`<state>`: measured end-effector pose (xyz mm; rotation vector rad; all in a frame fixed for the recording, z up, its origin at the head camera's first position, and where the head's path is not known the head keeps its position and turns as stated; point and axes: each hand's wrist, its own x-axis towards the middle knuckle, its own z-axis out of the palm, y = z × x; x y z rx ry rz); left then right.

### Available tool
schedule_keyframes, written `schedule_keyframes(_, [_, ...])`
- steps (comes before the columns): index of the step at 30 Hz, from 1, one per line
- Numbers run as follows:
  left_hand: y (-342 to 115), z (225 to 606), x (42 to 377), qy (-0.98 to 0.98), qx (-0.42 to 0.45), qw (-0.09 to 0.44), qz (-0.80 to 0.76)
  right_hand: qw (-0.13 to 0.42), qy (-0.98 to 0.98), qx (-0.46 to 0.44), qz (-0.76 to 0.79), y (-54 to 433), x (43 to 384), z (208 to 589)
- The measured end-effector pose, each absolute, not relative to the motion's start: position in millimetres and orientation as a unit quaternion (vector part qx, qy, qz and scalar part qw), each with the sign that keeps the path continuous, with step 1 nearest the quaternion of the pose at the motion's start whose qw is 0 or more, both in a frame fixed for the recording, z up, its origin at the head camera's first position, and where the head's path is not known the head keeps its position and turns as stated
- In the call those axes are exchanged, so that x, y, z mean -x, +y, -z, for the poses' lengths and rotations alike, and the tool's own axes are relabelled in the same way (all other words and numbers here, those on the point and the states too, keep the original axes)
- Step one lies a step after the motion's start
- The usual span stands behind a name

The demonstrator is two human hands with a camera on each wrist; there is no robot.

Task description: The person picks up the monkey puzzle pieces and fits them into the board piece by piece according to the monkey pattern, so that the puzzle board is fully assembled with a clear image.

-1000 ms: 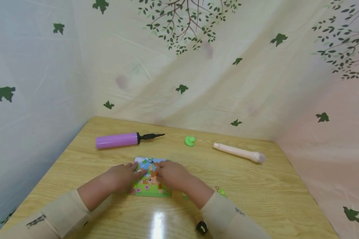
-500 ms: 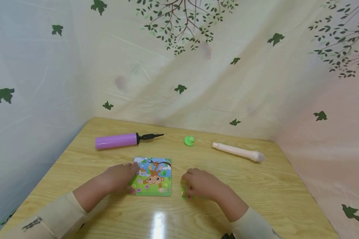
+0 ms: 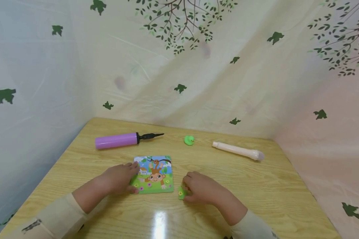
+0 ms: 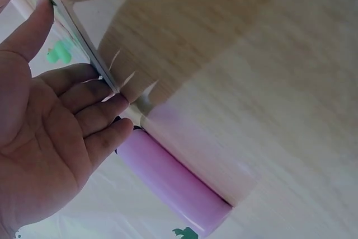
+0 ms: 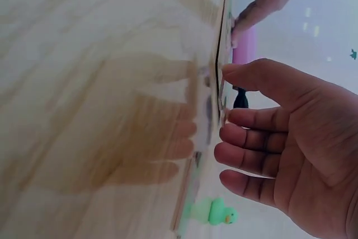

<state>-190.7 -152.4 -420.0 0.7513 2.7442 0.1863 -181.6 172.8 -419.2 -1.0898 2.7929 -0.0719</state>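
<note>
A square picture puzzle [image 3: 157, 169] with a hanging monkey on it lies on the table. My left hand [image 3: 119, 177] rests along its left side, the thumb at the near corner and the fingertips at the edge. In the left wrist view these fingers [image 4: 92, 113] are loosely bent against the thin board. Right of the puzzle, my right hand [image 3: 204, 189] holds a small green puzzle piece [image 3: 180, 193] with a yellow flower, between thumb and forefinger. Part of that piece is hidden by the hand. Its other fingers [image 5: 246, 158] are bent beside it in the right wrist view.
Along the back of the table lie a purple hand pump [image 3: 116, 141] with a black nozzle, a green toy duck [image 3: 189, 140] and a pale pink toy microphone [image 3: 237, 151]. Another thin flat piece [image 5: 183, 205] shows in the right wrist view. Printed cloth [image 3: 197, 83] hangs behind.
My right hand has moved off the puzzle to the right and taken hold of the green piece. The puzzle has turned slightly; my left hand stays at its left edge.
</note>
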Motion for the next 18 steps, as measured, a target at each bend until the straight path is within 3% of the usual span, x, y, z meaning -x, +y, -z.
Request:
schedule_keyframes(11, [-153, 410, 197, 0.947, -0.236, 0.208, -0.07, 0.043, 0.914, 0.402, 0.013, 127, 196, 408])
schedule_keyframes(18, [-152, 405, 198, 0.945, -0.238, 0.211, -0.076, 0.047, 0.902, 0.43, -0.001, 85, 207, 409])
